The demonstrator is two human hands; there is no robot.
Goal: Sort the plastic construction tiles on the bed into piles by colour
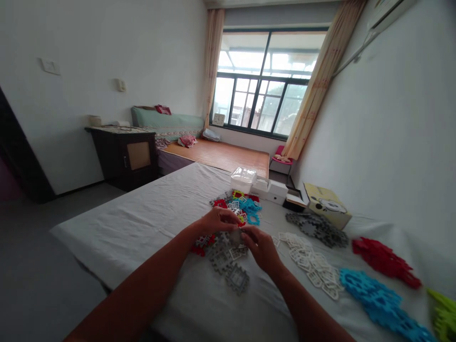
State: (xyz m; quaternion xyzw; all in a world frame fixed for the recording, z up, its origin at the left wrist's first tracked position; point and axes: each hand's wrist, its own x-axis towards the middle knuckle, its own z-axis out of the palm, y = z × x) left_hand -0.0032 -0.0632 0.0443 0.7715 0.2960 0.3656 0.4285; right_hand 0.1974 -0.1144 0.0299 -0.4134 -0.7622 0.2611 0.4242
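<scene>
Over a mixed heap of plastic interlocking building pieces, my two hands meet. My left hand (pixel 218 221) is closed, its thumb and fingers at a small grey piece (pixel 235 235). From the other side, my right hand (pixel 261 244) pinches at the same grey piece, whose details are blurred and partly covered by fingers. Below the hands lie grey toothed square pieces (pixel 237 279). Red pieces (pixel 199 248) show at the left of the heap, and blue pieces (pixel 249 206) behind it, with white and yellow-green ones among them.
Sorted piles line the right side: dark grey (pixel 317 229), white (pixel 309 261), red (pixel 384 261), blue (pixel 383 301) and lime green (pixel 445 313). Behind the heap stand a clear plastic box (pixel 243 179), white boxes (pixel 277 191) and a yellow box (pixel 326 204). A grey sheet (pixel 153 213) covers the table.
</scene>
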